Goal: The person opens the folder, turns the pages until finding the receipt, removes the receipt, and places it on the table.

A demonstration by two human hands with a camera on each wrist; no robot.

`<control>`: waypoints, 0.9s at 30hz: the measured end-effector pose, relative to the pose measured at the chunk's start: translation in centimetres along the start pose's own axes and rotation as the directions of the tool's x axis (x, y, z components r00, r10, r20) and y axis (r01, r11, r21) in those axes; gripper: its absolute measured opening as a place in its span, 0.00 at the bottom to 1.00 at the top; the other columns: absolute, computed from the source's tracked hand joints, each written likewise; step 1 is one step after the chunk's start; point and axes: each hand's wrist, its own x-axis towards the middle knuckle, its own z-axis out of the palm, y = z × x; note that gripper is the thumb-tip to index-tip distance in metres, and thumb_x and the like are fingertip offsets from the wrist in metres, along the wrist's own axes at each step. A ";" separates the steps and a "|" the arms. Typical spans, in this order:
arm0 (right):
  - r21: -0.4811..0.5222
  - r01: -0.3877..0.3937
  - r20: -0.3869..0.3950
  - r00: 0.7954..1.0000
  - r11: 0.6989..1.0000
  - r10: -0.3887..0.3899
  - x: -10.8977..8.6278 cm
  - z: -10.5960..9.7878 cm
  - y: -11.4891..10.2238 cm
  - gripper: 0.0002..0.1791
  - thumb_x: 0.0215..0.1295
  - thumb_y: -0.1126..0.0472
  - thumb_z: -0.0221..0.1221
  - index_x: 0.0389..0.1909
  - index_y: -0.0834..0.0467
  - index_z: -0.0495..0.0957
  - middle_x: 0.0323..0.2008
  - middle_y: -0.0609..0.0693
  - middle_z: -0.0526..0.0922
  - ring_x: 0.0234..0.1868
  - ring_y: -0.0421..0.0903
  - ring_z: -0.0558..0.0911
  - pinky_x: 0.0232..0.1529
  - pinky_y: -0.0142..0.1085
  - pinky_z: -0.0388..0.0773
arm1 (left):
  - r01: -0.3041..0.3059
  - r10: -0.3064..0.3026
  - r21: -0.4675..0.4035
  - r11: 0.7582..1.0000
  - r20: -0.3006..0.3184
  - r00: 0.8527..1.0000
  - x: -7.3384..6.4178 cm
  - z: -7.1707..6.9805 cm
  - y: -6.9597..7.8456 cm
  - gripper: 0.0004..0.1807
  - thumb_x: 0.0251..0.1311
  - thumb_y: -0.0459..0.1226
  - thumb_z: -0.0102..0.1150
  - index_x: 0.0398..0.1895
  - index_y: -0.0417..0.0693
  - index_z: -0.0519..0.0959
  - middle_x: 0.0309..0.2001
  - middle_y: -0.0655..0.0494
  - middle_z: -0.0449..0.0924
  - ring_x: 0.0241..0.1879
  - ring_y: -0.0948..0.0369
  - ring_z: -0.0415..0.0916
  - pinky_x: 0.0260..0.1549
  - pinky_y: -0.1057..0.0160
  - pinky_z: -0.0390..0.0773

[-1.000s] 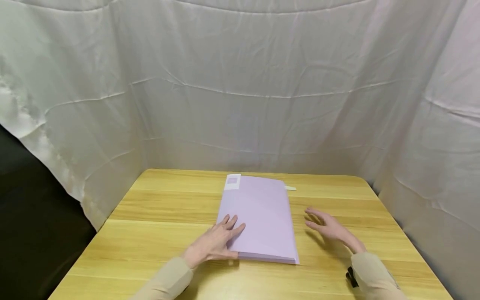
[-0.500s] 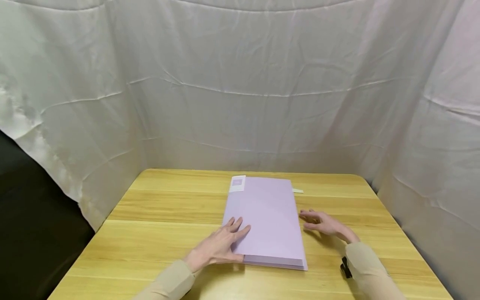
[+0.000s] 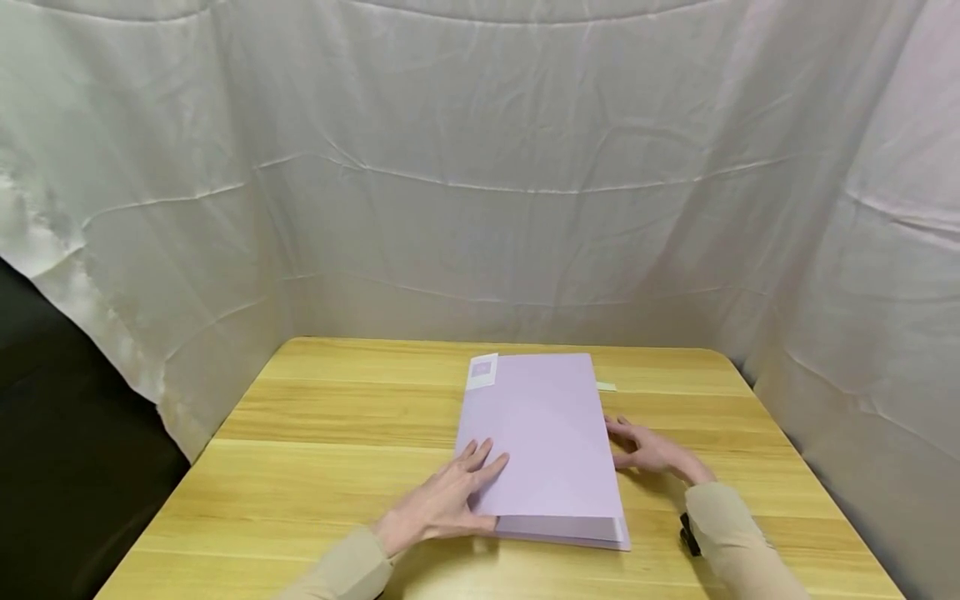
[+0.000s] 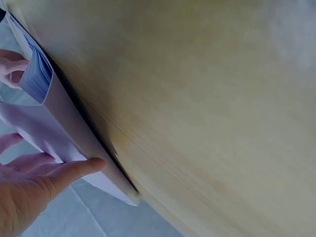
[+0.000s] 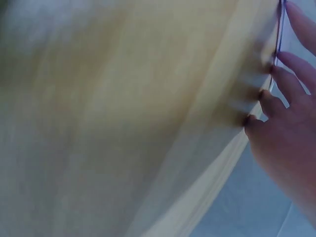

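Lilac folder: The folder [image 3: 543, 450] lies near the middle of the bench [image 3: 337, 425], spine towards 9 o'clock, a gap visible under its cover at 5 o'clock.
Risk at the cover: The loose edge could slap down or crease, should the fingertips at 3 o'clock slip or catch only part of it.
Risk at the spine: Too light a press at 8 o'clock might let the folder skid or swivel.
Contents: Layered sheets [image 4: 36, 79] fill the folder; whether they carry papers cannot be told.
Markers: A white label [image 3: 482, 372] sits at 11 o'clock; a pale tab [image 3: 606, 387] pokes out at 1 o'clock.
Left hand: At 8 o'clock, the hand [image 3: 450, 500] rests spread fingers on the cover, thumb against the spine.
Right hand: At 3 o'clock, the hand [image 3: 652, 452] touches the edge with loosely bent, parted fingers.
Backdrop: A pale curtain [image 3: 480, 250] hangs at 12 o'clock.
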 end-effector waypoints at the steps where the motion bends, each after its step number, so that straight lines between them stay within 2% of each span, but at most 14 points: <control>1: -0.009 -0.005 -0.006 1.000 1.000 0.005 0.0 0.1 0.1 0.45 0.64 0.53 0.66 0.75 0.67 0.57 0.76 0.72 0.51 0.76 0.77 0.45 0.71 0.75 0.45 | 0.005 -0.005 -0.013 1.000 -0.002 1.000 -0.1 0.1 0.1 0.49 0.55 0.55 0.67 0.78 0.50 0.60 0.78 0.36 0.53 0.76 0.35 0.54 0.68 0.36 0.68; 5: -0.017 0.026 -0.001 1.000 1.000 -0.026 0.2 0.3 0.2 0.45 0.64 0.56 0.67 0.74 0.70 0.57 0.76 0.74 0.52 0.75 0.79 0.44 0.70 0.75 0.45 | 0.027 -0.028 -0.042 0.999 -0.013 1.000 -0.3 0.2 0.2 0.48 0.57 0.55 0.63 0.79 0.50 0.57 0.79 0.37 0.50 0.77 0.36 0.53 0.67 0.34 0.68; 10: -0.037 0.061 0.014 0.998 0.997 -0.061 0.4 0.2 -0.1 0.45 0.64 0.56 0.67 0.74 0.72 0.57 0.75 0.74 0.51 0.74 0.81 0.43 0.70 0.76 0.44 | 0.053 -0.054 -0.024 0.998 -0.025 0.998 -0.7 0.3 0.6 0.48 0.61 0.55 0.58 0.80 0.46 0.52 0.80 0.36 0.47 0.77 0.37 0.51 0.68 0.37 0.68; 14: -0.050 0.055 0.016 0.998 0.997 -0.054 0.4 0.2 -0.2 0.44 0.64 0.55 0.67 0.73 0.72 0.58 0.76 0.74 0.51 0.74 0.81 0.43 0.70 0.76 0.44 | 0.089 -0.090 -0.028 0.996 -0.037 0.995 -0.8 0.5 1.1 0.49 0.66 0.60 0.52 0.81 0.45 0.47 0.80 0.36 0.45 0.78 0.39 0.50 0.71 0.40 0.66; 17: -0.054 0.052 0.017 0.999 0.997 -0.051 0.5 0.3 -0.2 0.44 0.64 0.54 0.67 0.73 0.71 0.59 0.76 0.73 0.51 0.74 0.81 0.43 0.70 0.76 0.43 | 0.116 -0.118 -0.039 0.993 -0.070 0.991 -0.8 0.6 1.4 0.50 0.68 0.64 0.47 0.82 0.46 0.44 0.80 0.36 0.44 0.78 0.40 0.51 0.71 0.40 0.66; 22: -0.075 0.046 0.017 0.999 0.996 -0.045 0.4 0.3 -0.4 0.45 0.64 0.53 0.67 0.73 0.72 0.58 0.76 0.73 0.51 0.75 0.80 0.43 0.69 0.77 0.44 | 0.161 -0.168 -0.053 0.986 -0.172 0.971 -0.8 0.6 2.0 0.51 0.69 0.66 0.43 0.82 0.47 0.41 0.81 0.37 0.44 0.73 0.38 0.61 0.62 0.41 0.77; 27: -0.105 0.015 0.018 1.000 0.994 -0.013 0.2 0.4 -0.7 0.46 0.65 0.52 0.67 0.74 0.71 0.57 0.76 0.73 0.51 0.75 0.79 0.45 0.69 0.76 0.47 | 0.195 -0.208 -0.076 0.978 -0.267 0.941 -0.7 0.0 2.4 0.51 0.68 0.64 0.47 0.82 0.46 0.41 0.81 0.40 0.47 0.57 0.40 0.79 0.43 0.47 0.86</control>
